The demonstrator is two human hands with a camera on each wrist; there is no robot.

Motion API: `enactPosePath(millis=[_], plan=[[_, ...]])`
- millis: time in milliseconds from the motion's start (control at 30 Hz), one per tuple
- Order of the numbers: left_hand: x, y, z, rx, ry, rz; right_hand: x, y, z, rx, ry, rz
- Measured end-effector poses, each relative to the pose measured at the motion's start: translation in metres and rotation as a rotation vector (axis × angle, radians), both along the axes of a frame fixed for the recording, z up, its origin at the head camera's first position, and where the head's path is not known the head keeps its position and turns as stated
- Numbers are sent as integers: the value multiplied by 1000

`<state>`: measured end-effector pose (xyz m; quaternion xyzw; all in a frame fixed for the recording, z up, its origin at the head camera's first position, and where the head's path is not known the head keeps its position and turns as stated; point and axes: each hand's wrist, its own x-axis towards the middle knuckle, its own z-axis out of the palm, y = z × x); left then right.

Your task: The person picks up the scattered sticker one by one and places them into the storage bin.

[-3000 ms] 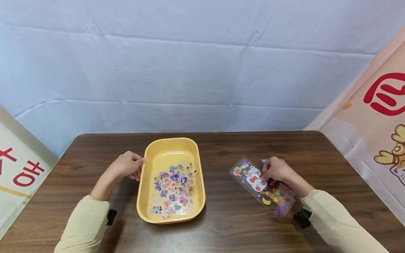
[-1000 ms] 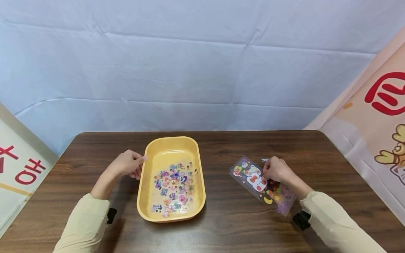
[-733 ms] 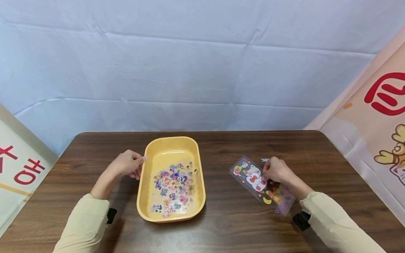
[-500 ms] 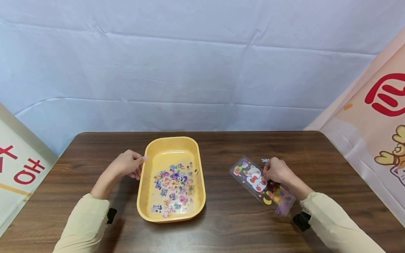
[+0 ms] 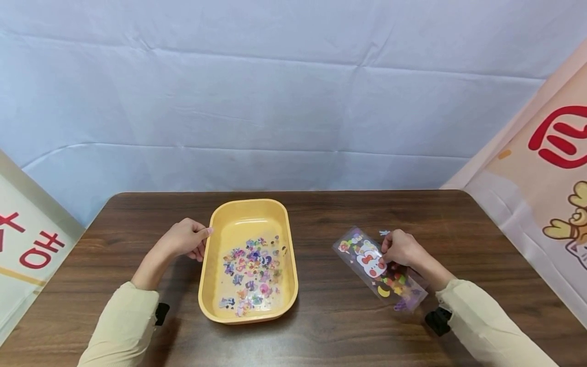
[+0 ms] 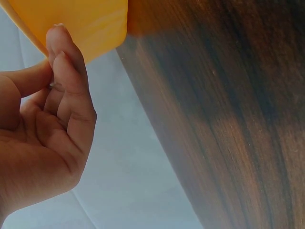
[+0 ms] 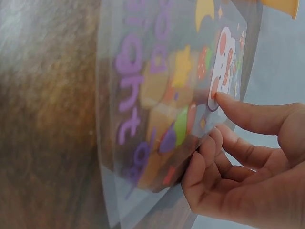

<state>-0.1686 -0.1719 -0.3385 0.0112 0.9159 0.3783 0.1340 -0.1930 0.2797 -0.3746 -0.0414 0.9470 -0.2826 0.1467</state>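
Note:
My left hand [image 5: 187, 238] pinches the left rim of a yellow tray [image 5: 247, 209], thumb on the rim and fingers against the outer wall, as the left wrist view also shows. Inside the tray lie clear sheets [image 5: 251, 278] with many small colourful cartoon stickers. My right hand [image 5: 403, 248] pinches a clear printed plastic sheet [image 5: 359, 250] by its long edge, thumb over a white cartoon animal. The right wrist view shows purple lettering [image 7: 128, 81] and two layered edges on it; whether it is a bag or stacked sheets I cannot tell. Some fingers are behind it.
A small pale blue piece [image 5: 384, 232] lies on the wooden table [image 5: 321, 326] just beyond the right hand. Pale cloth [image 5: 275, 102] hangs behind the table. Printed banners stand at the left [image 5: 27, 239] and right [image 5: 550, 168].
The near end of the printed sheet has shifted slightly, and its tilt differs a little. Both hands keep their grips almost in place, and the tray stays put.

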Motion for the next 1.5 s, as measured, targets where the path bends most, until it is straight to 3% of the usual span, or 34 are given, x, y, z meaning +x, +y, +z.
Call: enactPosePath(millis=[467, 767, 1500], plan=[[0, 0, 0, -5, -2, 3, -1, 2, -3, 9, 0, -3], [1, 1, 0, -8, 1, 2, -1, 7, -1, -2, 31, 39], [2, 1, 4, -18, 0, 4, -5, 13, 3, -184, -79, 70]])
